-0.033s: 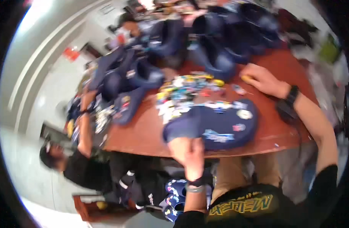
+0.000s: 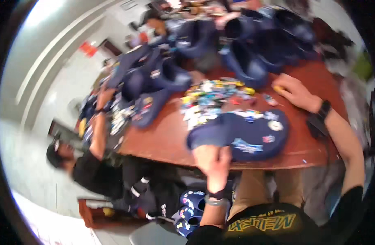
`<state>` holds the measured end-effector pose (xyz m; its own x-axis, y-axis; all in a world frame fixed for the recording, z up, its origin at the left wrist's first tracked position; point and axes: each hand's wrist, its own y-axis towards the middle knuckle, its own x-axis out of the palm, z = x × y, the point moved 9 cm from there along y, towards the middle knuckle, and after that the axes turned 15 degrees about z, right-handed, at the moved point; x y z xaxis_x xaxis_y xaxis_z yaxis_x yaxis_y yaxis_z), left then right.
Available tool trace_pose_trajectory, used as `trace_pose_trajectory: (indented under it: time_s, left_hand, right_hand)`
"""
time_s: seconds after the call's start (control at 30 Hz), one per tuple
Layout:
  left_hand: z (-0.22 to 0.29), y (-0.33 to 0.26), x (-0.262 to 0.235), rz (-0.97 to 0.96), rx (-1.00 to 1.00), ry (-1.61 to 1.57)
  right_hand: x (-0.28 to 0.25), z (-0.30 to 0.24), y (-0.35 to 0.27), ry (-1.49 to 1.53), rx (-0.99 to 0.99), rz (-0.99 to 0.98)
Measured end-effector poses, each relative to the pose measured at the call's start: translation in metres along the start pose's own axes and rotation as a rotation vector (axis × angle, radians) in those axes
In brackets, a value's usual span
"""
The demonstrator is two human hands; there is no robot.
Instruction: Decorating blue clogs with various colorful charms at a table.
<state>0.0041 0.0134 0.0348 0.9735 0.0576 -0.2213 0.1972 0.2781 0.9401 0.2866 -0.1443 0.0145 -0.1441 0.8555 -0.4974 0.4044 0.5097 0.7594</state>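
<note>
My left hand [image 2: 214, 163] grips the heel end of a navy foam clog [image 2: 257, 141], which lies on the table's near side with its toe to the right. Small charms, white, pink and light blue, dot the clog's upper. Beyond it, a heap of small colourful charms [image 2: 203, 106] is spread on the tabletop. My right hand [image 2: 295, 93] rests over the table right of the heap, its fingers bent together around a small yellow piece [image 2: 279, 88], blurred. A few loose charms [image 2: 270, 100] lie close to those fingers.
Several navy clogs [image 2: 246, 65] line the far side of the brown table [image 2: 163, 141]. At the left, a co-worker [image 2: 93, 171] in black reaches toward more clogs and charms. Decorated clogs [image 2: 191, 208] sit below the near edge. A dark object with a cable [image 2: 318, 124] lies by my right wrist.
The whole scene has shifted rightward in the picture. My left hand keeps its hold on the clog, and my right hand stays in nearly the same place over the table.
</note>
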Motion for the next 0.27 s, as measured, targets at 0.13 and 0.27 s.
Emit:
trace_pose_trajectory:
  time_s: [0.13, 0.27]
  left_hand:
    - [0.006, 0.0, 0.006, 0.015, -0.046, -0.198]
    - [-0.011, -0.023, -0.014, 0.105, -0.108, -0.115]
  right_hand:
    - [-0.009, 0.01, -0.01, 0.029, 0.154, -0.057]
    - [0.018, 0.028, -0.002, -0.002, 0.196, -0.07]
